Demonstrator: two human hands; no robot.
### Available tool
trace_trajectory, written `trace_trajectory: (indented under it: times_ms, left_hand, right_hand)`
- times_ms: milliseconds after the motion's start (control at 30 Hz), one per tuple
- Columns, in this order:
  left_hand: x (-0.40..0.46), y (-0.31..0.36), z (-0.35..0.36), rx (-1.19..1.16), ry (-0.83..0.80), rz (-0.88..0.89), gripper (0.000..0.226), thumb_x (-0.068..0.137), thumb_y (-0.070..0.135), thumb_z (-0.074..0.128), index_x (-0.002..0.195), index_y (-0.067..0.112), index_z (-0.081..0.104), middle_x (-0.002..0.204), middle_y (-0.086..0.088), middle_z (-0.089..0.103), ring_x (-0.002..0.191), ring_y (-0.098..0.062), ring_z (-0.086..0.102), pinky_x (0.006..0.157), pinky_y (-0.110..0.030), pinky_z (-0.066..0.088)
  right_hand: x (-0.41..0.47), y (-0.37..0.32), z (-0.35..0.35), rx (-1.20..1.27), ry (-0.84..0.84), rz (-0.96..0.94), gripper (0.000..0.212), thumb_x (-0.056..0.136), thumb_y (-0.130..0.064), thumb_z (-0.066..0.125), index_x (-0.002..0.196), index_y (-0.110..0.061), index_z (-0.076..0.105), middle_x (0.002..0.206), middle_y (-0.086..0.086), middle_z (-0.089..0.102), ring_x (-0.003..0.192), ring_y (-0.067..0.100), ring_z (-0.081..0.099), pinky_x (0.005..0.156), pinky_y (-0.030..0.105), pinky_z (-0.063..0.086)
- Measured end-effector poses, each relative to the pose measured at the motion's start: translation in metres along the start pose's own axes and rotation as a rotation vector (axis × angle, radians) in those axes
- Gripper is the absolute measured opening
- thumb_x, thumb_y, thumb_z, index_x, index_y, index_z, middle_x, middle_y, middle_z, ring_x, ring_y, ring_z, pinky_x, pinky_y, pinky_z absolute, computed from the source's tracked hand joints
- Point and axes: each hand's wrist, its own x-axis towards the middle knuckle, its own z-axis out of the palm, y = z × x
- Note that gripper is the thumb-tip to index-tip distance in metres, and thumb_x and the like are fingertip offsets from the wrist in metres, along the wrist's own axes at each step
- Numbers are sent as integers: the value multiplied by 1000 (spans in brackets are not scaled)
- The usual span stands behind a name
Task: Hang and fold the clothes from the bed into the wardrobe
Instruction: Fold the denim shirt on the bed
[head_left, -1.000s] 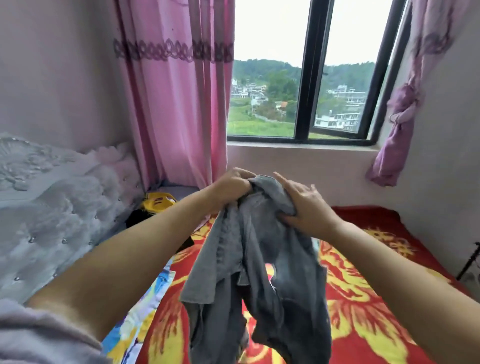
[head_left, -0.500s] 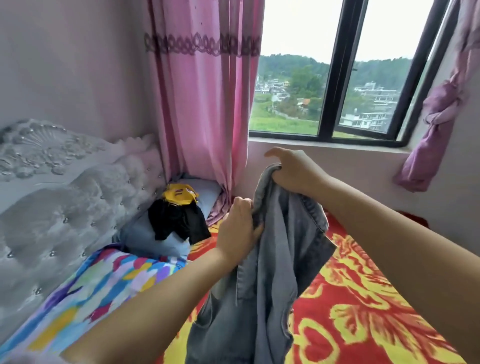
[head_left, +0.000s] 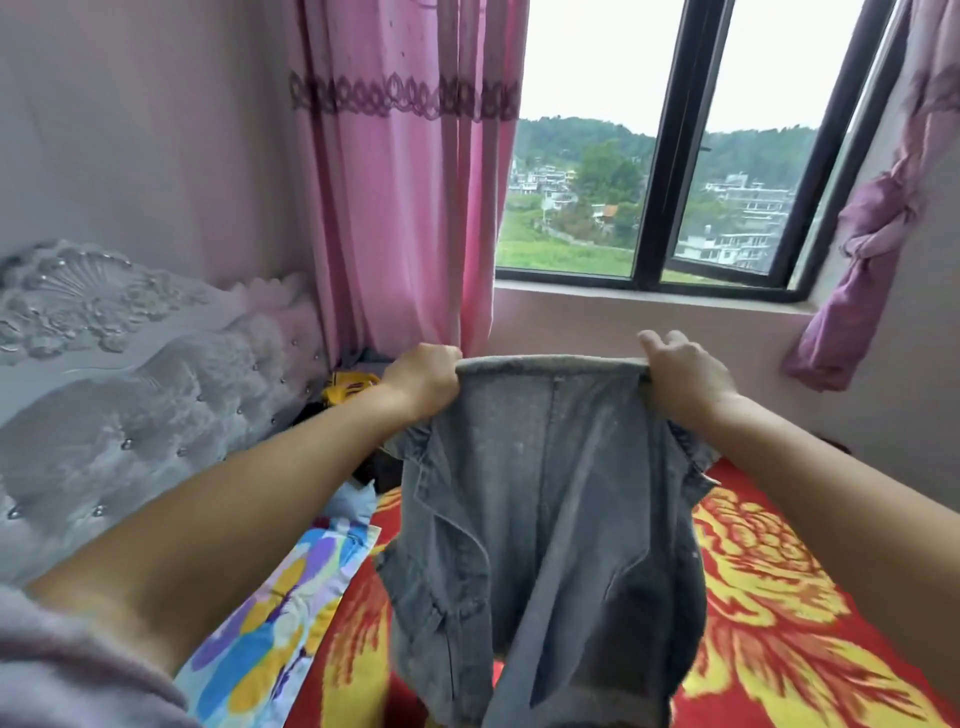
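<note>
Grey denim jeans (head_left: 545, 493) hang from both hands, waistband stretched level between them. Left hand (head_left: 423, 379) and right hand (head_left: 685, 374) each grip one end; legs drop straight below, over the bed (head_left: 779, 597). Fold axis probably runs vertical, midway between hands.

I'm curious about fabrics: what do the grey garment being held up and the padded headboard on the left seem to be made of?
The grey garment, gripped by the left hand and right hand, looks like washed denim: faded, speckled weave, stitched seams, stiff drape. The headboard seems to be tufted pale velvet or plush with shiny studs; its carved top could be painted wood or plastic.
</note>
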Motion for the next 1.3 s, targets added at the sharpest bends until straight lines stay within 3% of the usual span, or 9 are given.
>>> trace_trajectory:
  times_ms: [333,433,500,600,700,800,1000,1133,1300]
  left_hand:
    - [-2,-4,8,201,-144,-11,8,84,10,43,84,17,48,103,-16,63,95,-35,59,67,-32,38]
    - [0,-3,11,-259,-187,-213,22,83,4,39,79,14,58,75,-10,64,69,-26,61,52,-22,40]
    - [-2,7,13,-683,-216,-421,27,86,2,36,75,12,59,57,-5,59,45,-16,55,41,-16,40]
    - [-3,18,3,-1268,-340,-480,24,91,0,36,84,12,56,60,-2,60,48,-10,58,48,-23,50]
    - [0,15,-10,-1494,-433,-312,16,91,-4,45,97,7,55,74,-6,68,64,-13,68,59,-26,58]
    - [5,9,-9,-1267,-314,-151,20,87,-10,55,99,5,52,92,-10,62,80,-15,66,72,-23,58]
    - [4,-1,-6,-289,191,-27,25,86,38,67,74,19,53,72,5,55,69,-17,53,56,-30,37]
    - [1,-7,-7,-285,287,99,26,90,35,64,82,14,53,84,-2,47,73,-15,45,65,-27,34]
    - [-1,-12,-8,-379,274,188,18,95,32,56,88,18,48,69,11,52,61,1,48,53,-10,35]
  right_hand:
    - [7,3,7,183,-123,168,15,83,-9,49,87,-15,63,96,13,65,83,31,57,66,30,43]
    - [15,-8,-1,147,-199,212,14,84,-11,47,86,-10,60,92,12,63,78,29,58,63,28,44]
    - [22,-16,-6,412,-275,310,16,85,-7,42,81,-7,58,79,13,60,63,25,57,50,26,46]
    - [26,-23,-16,1093,-315,510,16,91,-3,42,92,-10,56,68,8,55,45,16,56,40,23,48]
    - [27,-14,-30,1367,-398,381,6,94,-10,53,97,-13,58,69,3,64,62,13,63,56,25,55]
    - [26,-2,-36,1195,-440,163,12,89,-10,63,101,-9,64,90,4,68,87,15,61,79,29,47]
    - [20,0,-18,390,64,-23,16,84,-21,67,75,-10,62,79,8,62,78,27,54,63,33,33]
    - [17,5,-7,397,185,-103,14,88,-28,65,84,-15,63,93,4,47,95,21,43,79,33,37]
    - [9,2,-4,676,204,-107,18,94,-23,57,79,-28,48,74,-16,55,67,0,50,57,5,35]
